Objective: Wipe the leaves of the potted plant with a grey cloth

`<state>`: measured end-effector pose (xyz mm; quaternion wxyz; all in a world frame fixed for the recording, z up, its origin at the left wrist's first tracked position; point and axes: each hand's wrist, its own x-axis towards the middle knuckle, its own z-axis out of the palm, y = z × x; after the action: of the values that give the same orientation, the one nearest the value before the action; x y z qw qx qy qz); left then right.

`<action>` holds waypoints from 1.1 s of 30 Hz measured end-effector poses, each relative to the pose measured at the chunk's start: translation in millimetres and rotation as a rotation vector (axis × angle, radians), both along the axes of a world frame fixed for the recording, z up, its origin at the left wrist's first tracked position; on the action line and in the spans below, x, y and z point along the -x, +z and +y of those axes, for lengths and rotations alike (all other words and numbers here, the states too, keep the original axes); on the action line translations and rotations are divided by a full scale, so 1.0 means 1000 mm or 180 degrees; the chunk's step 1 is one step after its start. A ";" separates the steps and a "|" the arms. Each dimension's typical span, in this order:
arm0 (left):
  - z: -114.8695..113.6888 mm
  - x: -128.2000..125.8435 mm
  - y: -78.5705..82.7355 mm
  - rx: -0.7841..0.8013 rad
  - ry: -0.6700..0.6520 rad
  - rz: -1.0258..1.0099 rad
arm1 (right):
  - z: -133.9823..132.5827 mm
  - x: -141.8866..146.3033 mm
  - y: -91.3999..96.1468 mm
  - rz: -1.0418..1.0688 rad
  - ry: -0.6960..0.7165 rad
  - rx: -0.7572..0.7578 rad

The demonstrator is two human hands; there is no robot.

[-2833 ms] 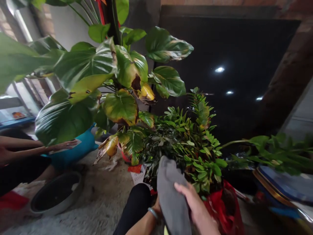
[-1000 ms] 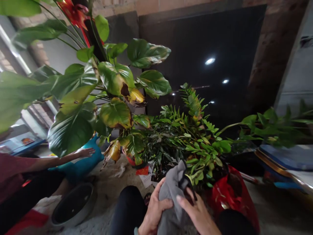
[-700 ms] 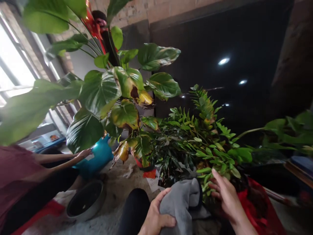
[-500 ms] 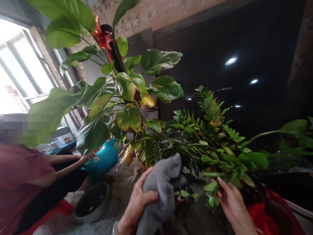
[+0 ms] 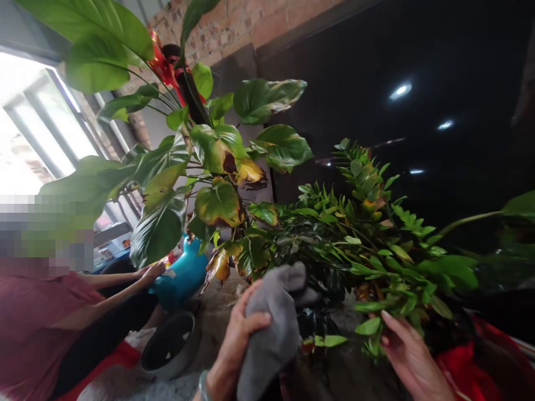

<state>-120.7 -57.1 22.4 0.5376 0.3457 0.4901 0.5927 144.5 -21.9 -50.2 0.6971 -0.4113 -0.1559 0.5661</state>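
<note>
In my left hand [image 5: 238, 340] is a grey cloth [image 5: 273, 328], bunched up and hanging down between thumb and fingers. My right hand [image 5: 413, 356] is at the lower edge of a leafy green plant [image 5: 388, 267]. Its thumb and fingers close on a leafy stem [image 5: 371, 326] there; the fingertips are partly hidden behind the leaves. Some loose-looking green leaves [image 5: 330, 341] show low between my hands. A tall broad-leaved plant [image 5: 217, 200] with browned, yellowed leaf edges stands in front of me to the left.
At left a person in a dark pink shirt [image 5: 42, 317] sits with both hands on a shiny blue object [image 5: 188, 273]. A round dark basin [image 5: 169, 342] is on the floor. Red fabric [image 5: 468, 362] lies at lower right, and a glossy black panel [image 5: 343, 83] stands behind the plants.
The view has shifted slightly. My right hand is a little lower and farther right at the stem. The left hand still grips the cloth. The other person's hands and blue object appear farther right.
</note>
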 end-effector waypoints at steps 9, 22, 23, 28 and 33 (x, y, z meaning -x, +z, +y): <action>0.043 -0.014 -0.017 0.0406 -0.0241 0.0089 | 0.002 0.000 -0.002 0.0186 0.0007 0.0048; 0.047 -0.025 0.004 0.0166 -0.0017 0.0212 | -0.001 0.001 0.003 0.0413 0.0047 0.0101; 0.038 -0.032 -0.005 0.0310 -0.0288 0.0212 | -0.001 0.000 0.002 0.0377 0.0047 0.0106; 0.002 -0.046 0.012 0.0015 -0.0963 0.0320 | -0.001 -0.005 -0.003 0.0387 -0.0125 0.0162; 0.049 -0.041 0.055 -0.0843 -0.0147 0.0485 | -0.002 -0.003 0.001 0.0216 -0.0029 -0.0118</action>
<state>-79.3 -7.7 77.2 0.4621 0.4688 0.4388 0.6117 147.8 -24.1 -49.3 0.7120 -0.3797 -0.1408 0.5737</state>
